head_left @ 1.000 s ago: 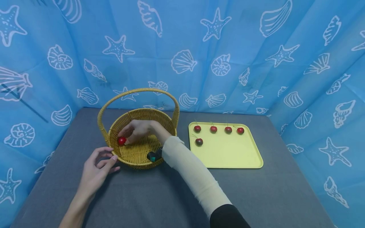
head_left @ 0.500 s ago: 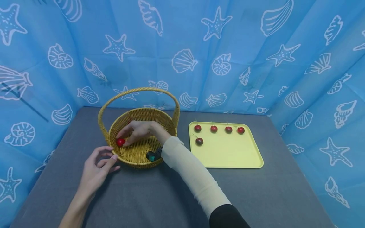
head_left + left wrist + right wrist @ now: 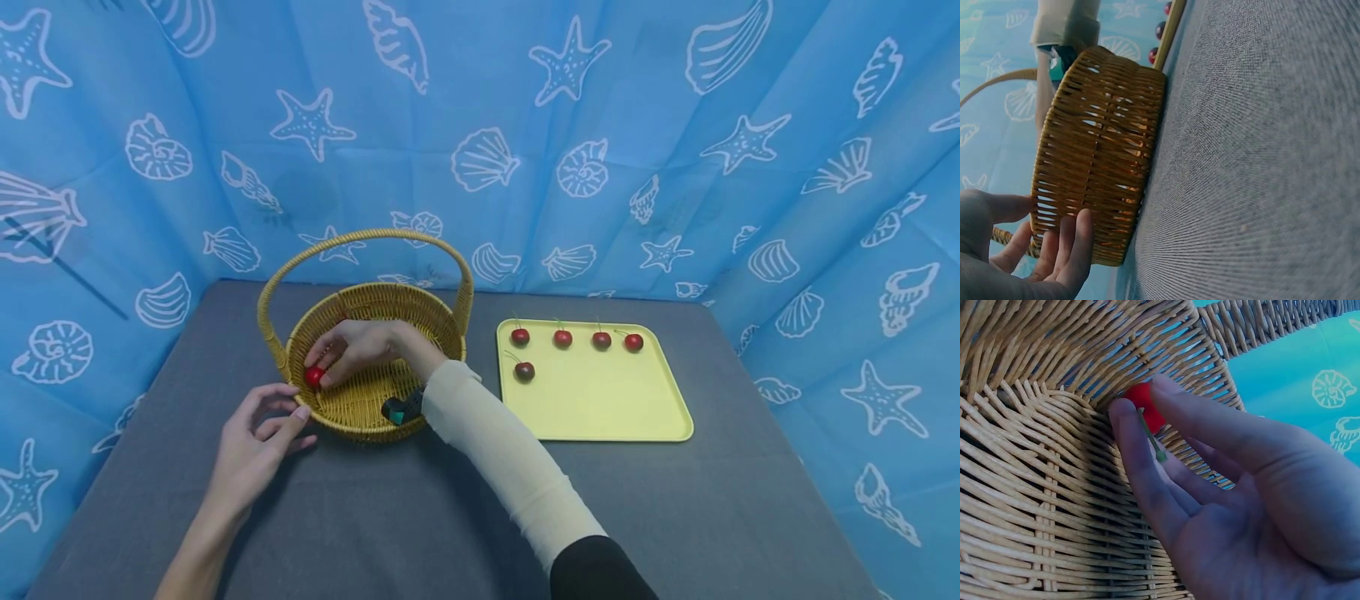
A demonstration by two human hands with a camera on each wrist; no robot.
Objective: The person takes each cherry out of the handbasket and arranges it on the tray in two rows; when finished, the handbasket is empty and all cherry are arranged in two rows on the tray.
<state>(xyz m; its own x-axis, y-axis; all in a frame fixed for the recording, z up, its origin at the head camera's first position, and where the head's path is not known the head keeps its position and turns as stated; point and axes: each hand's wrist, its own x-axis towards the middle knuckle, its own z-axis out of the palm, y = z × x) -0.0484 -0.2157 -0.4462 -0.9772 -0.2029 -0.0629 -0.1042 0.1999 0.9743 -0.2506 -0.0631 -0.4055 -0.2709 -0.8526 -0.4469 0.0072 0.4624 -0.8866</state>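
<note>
My right hand (image 3: 363, 343) is down inside a round wicker basket (image 3: 375, 434), near its left wall. Thumb and fingertips pinch a bright red cherry (image 3: 1145, 406); its short green stem points back toward the palm. In the head view the cherry shows low by the basket's left side. My left hand (image 3: 258, 442) holds the basket's front left rim beside the handle's foot. The left wrist view shows the thumb at the rim and several fingers (image 3: 1079, 250) against the woven outer wall.
A yellow tray (image 3: 600, 400) lies right of the basket, with several dark red cherries (image 3: 562, 340) along its back and left. The basket's tall handle (image 3: 367, 237) arches over it. A blue curtain (image 3: 510, 100) with shells hangs behind the grey tabletop (image 3: 420, 525).
My right hand has shifted slightly left and nearer with the red cherry, lower against the basket's left wall. The left hand stays at the rim.
</note>
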